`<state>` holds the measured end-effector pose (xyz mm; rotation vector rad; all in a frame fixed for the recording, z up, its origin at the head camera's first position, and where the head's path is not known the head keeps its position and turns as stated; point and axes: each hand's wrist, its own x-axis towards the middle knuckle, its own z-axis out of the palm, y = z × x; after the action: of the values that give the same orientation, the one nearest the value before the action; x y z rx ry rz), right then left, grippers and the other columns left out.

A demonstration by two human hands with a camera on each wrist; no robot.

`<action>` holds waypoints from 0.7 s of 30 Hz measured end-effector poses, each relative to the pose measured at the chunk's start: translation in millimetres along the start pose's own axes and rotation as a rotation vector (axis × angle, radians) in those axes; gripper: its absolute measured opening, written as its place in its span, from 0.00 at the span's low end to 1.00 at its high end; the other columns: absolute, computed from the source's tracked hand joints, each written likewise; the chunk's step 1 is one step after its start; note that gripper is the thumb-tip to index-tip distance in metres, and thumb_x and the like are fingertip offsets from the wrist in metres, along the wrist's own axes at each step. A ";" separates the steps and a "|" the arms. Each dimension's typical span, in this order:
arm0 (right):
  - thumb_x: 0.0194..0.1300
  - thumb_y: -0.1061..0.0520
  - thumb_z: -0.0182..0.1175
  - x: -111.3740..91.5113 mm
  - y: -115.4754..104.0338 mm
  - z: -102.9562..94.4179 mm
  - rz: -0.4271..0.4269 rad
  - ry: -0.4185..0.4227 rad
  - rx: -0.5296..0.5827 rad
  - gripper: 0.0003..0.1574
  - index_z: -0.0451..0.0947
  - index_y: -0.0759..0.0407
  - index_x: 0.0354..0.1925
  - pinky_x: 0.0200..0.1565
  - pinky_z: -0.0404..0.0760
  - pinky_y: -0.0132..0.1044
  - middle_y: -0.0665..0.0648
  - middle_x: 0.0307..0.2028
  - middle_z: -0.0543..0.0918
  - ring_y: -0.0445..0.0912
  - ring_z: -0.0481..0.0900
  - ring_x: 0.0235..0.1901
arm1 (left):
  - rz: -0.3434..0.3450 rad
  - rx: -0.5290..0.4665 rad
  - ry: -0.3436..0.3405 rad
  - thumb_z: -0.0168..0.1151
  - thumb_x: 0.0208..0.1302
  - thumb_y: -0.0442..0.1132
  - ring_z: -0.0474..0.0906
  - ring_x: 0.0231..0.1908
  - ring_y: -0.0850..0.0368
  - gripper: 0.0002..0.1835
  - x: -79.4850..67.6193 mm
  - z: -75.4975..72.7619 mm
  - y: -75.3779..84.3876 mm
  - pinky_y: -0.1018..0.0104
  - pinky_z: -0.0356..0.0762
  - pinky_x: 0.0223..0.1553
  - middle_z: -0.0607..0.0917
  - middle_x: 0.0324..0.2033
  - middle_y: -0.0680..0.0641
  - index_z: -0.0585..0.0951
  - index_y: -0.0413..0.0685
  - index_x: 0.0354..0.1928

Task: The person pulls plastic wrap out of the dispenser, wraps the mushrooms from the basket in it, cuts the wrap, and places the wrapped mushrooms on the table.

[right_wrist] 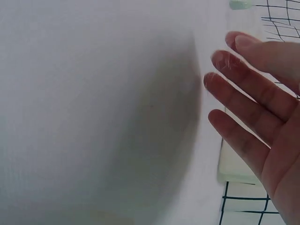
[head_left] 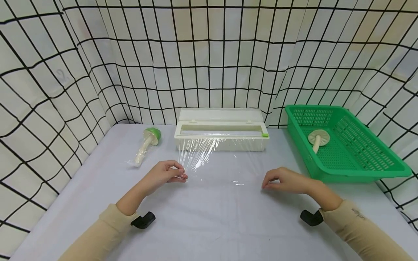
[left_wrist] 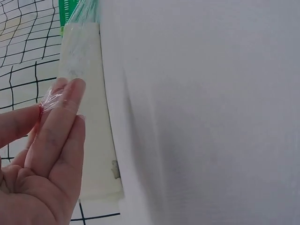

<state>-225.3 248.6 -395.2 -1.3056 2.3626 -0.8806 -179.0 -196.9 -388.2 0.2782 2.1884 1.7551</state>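
Note:
A clear sheet of cling film [head_left: 203, 159] stretches toward me from the slot of a white film dispenser [head_left: 222, 145], whose lid stands raised at the back. My left hand [head_left: 162, 173] pinches the film's left corner between thumb and fingers; wrinkled film gathers at those fingertips [left_wrist: 74, 89] in the left wrist view. At the opposite corner, my right hand [head_left: 287, 180] pinches the film between thumb and forefinger. The other fingers [right_wrist: 239, 138] of that hand are spread, with thin film across their tips. Between the hands the film hangs low over the white tabletop, nearly invisible.
Left of the dispenser lies a green-capped toy mushroom [head_left: 152, 135] with clear wrap around its stem. A green basket [head_left: 359, 175] at the right holds a pale-capped mushroom [head_left: 318, 137]. Black wire grid [head_left: 223, 67] with white backing encloses the table's back and sides.

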 end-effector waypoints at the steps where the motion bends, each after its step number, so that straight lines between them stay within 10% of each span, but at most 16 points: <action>1: 0.70 0.64 0.65 0.7 1.2 1.8 0.000 0.003 -0.004 0.06 0.88 0.56 0.41 0.45 0.83 0.35 0.46 0.39 0.88 0.37 0.82 0.40 | -0.012 0.010 -0.008 0.55 0.74 0.28 0.88 0.45 0.48 0.09 1.4 0.8 -1.8 0.59 0.82 0.53 0.88 0.41 0.33 0.76 0.25 0.47; 9: 0.67 0.65 0.67 6.2 1.4 9.1 0.011 0.022 -0.075 0.05 0.88 0.55 0.38 0.46 0.83 0.39 0.43 0.37 0.86 0.37 0.81 0.40 | -0.075 0.105 -0.028 0.55 0.74 0.29 0.88 0.44 0.51 0.08 12.1 5.0 -8.9 0.61 0.82 0.52 0.89 0.38 0.37 0.79 0.28 0.44; 21: 0.64 0.65 0.69 3.7 -0.9 10.4 0.022 0.055 -0.243 0.07 0.90 0.56 0.39 0.46 0.83 0.40 0.45 0.37 0.87 0.40 0.82 0.40 | -0.196 -0.062 -0.044 0.51 0.75 0.27 0.87 0.39 0.59 0.09 24.6 -6.5 -13.9 0.66 0.84 0.48 0.88 0.36 0.45 0.77 0.25 0.47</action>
<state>-221.3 241.4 -402.5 -1.3557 2.5866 -0.6464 -203.5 -197.5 -403.6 0.0839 2.0501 1.6889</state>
